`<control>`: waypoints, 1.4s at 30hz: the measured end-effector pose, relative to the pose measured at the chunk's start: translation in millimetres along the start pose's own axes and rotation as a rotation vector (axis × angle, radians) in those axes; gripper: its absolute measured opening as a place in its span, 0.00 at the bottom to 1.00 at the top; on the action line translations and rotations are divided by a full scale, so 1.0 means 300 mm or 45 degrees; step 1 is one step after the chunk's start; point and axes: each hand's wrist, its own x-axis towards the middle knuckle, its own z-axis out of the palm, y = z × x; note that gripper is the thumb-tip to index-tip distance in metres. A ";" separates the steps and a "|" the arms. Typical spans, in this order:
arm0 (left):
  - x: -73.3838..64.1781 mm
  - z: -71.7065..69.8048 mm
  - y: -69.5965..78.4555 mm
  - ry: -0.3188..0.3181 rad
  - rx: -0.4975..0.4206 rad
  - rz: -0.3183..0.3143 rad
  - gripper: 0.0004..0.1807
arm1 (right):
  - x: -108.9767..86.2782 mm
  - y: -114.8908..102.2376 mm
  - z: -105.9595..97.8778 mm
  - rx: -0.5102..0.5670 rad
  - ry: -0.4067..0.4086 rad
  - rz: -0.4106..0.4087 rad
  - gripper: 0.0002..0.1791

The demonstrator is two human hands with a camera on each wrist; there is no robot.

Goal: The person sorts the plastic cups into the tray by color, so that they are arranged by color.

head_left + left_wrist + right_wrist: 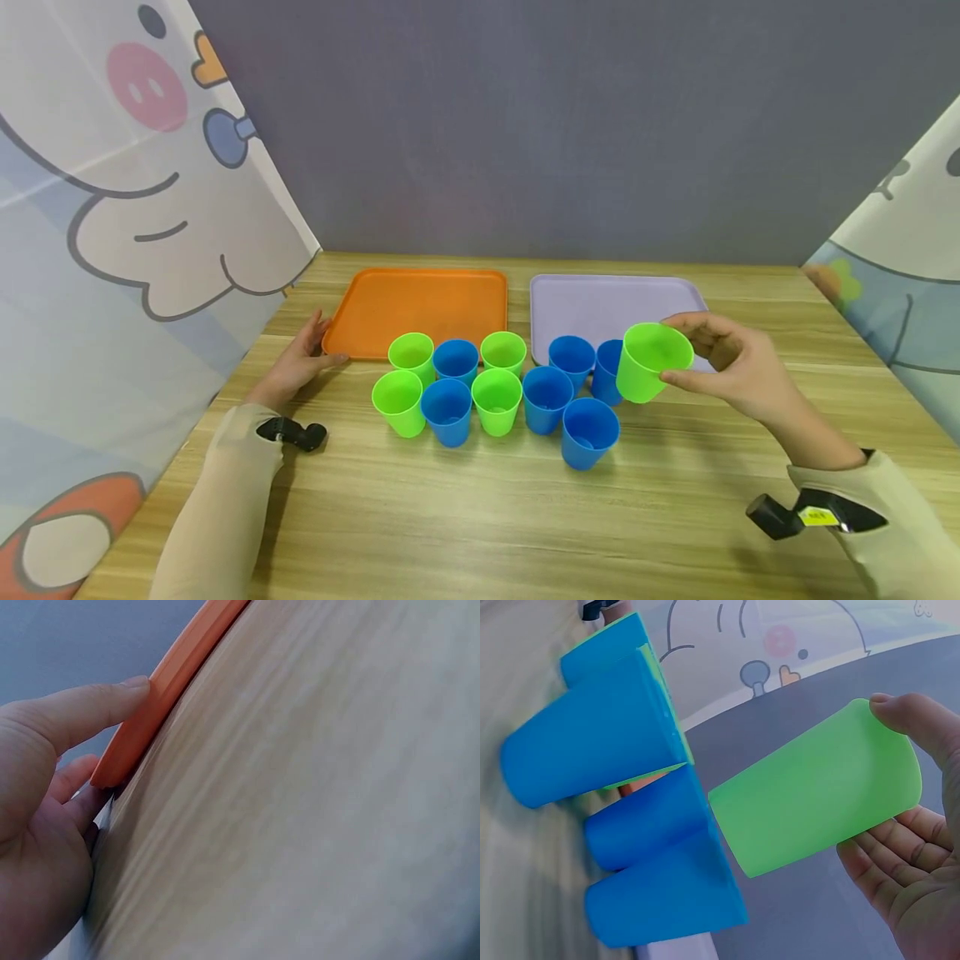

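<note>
In the head view, my right hand [738, 371] pinches a light green plastic cup [647, 367] by its rim, above the table on the right. The right wrist view shows that cup [817, 799] tilted, thumb on one side and fingers on the other. My left hand [298, 364] grips the near left corner of the orange tray [420, 302], its thumb against the rim in the left wrist view. Several upright blue cups [590, 433] and green cups [399, 404] stand close together on the table, between the hands. A lilac tray [615, 304] lies behind the blue cups, partly covered.
The wood-patterned table [450, 525] ends at a grey wall or panel [540, 133] at the back. Cartoon-printed sheets [150, 225] hang at both sides. The two trays lie side by side with a narrow gap. The cups overlap the trays' near edges in view.
</note>
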 end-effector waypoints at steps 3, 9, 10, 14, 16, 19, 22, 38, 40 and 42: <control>0.000 -0.001 0.000 -0.002 -0.007 0.001 0.57 | 0.036 -0.009 0.008 -0.002 0.024 0.013 0.29; -0.002 0.000 0.000 0.003 0.004 -0.001 0.58 | 0.110 -0.020 0.021 -0.037 0.028 0.074 0.27; -0.002 0.000 -0.001 0.005 0.009 -0.001 0.58 | 0.121 -0.021 0.024 -0.047 0.029 0.094 0.26; 0.000 0.005 -0.003 0.012 0.023 0.004 0.57 | 0.167 -0.018 0.036 -0.108 0.025 0.152 0.25; 0.002 0.005 -0.004 0.016 0.026 0.008 0.57 | 0.191 -0.013 0.044 -0.139 0.020 0.162 0.24; 0.001 0.006 -0.003 0.019 0.022 0.011 0.57 | 0.225 -0.002 0.058 -0.185 0.016 0.166 0.24; -0.003 0.005 0.000 0.018 0.016 0.004 0.57 | 0.257 0.010 0.071 -0.231 0.011 0.173 0.24; -0.015 0.000 -0.002 0.013 0.011 -0.008 0.58 | 0.449 0.132 0.150 -0.236 0.033 0.366 0.24; -0.014 0.001 -0.001 0.015 0.020 -0.005 0.58 | 0.473 0.147 0.164 -0.251 0.026 0.369 0.24; -0.012 0.002 -0.001 0.014 0.024 0.000 0.57 | 0.497 0.161 0.177 -0.265 0.020 0.378 0.25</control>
